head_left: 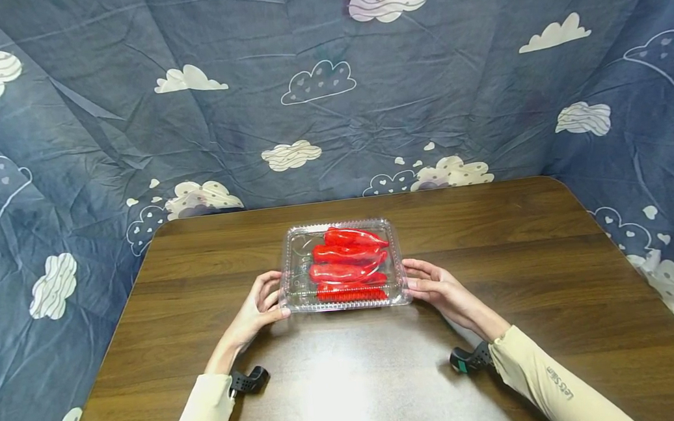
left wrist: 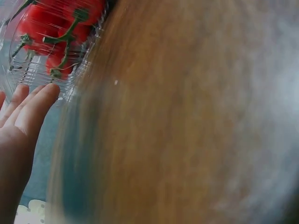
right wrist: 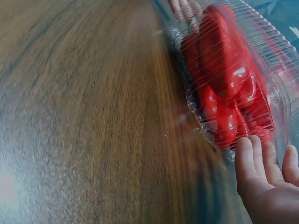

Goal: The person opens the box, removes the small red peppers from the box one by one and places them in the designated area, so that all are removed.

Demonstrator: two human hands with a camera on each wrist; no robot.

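Note:
A clear plastic clamshell box [head_left: 302, 271] with a ridged rim is at mid-table, its lid down. Inside lie several long red peppers [head_left: 346, 254], side by side. Green stems [left wrist: 70, 32] show at their left ends in the left wrist view. My left hand [head_left: 261, 305] touches the box's left side, the thumb by the near corner. On the opposite side my right hand [head_left: 445, 294] has its fingertips against the plastic. Both wrist views show fairly straight fingers. Whether the box's underside touches the table cannot be told.
The brown wooden table [head_left: 552, 267] has rounded far corners and a bright glare near its front. Behind it and at both sides hangs a blue-grey cloth [head_left: 236, 113] printed with clouds. A black band with a small device [head_left: 470, 358] sits on each wrist.

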